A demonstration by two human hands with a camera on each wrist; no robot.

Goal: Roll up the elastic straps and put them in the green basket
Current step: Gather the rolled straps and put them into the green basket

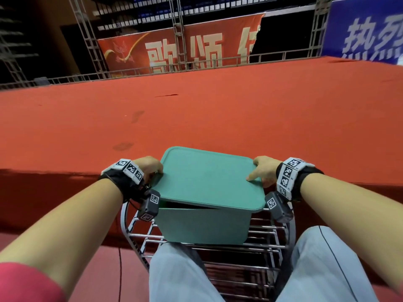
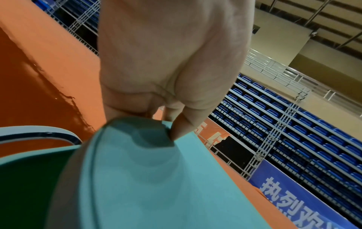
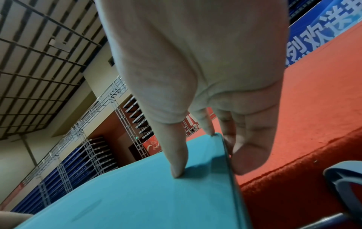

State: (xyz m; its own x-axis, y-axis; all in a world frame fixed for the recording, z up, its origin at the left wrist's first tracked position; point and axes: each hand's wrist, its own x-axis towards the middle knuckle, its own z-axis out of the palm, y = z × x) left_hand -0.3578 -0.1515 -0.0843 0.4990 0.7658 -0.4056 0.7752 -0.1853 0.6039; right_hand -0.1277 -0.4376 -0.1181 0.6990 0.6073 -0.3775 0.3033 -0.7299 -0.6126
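The left hand (image 1: 148,166) grips the left edge of the green lid (image 1: 209,177), with its thumb on top near the corner and its fingers curled under the rim. The lid lies tilted over the green basket (image 1: 202,225), which stands on a metal wire rack (image 1: 268,240) in front of the person's knees; at the near side a dark gap shows between the lid and the basket. The right hand (image 1: 263,171) pinches the right edge in the same manner, thumb pressed flat on top and fingers under the rim. The lid looks like thin, stiff plastic, smooth and probably a little slippery, and I judge it light, so a hold at both opposite edges should carry it level without bending. The basket seems also light and rigid, and it may slide on the rack bars if it is pushed. The elastic straps are not visible in any view, so I cannot tell where they are; being soft and springy, they will probably try to unroll when they are let go. For writing, the red banner (image 1: 185,51) behind shows large pale Chinese characters, partly cut off, and the blue banner (image 1: 366,31) at the right begins with 热烈; the left wrist view reads 热烈欢 on it. The basket and the lid carry no label that I can see.
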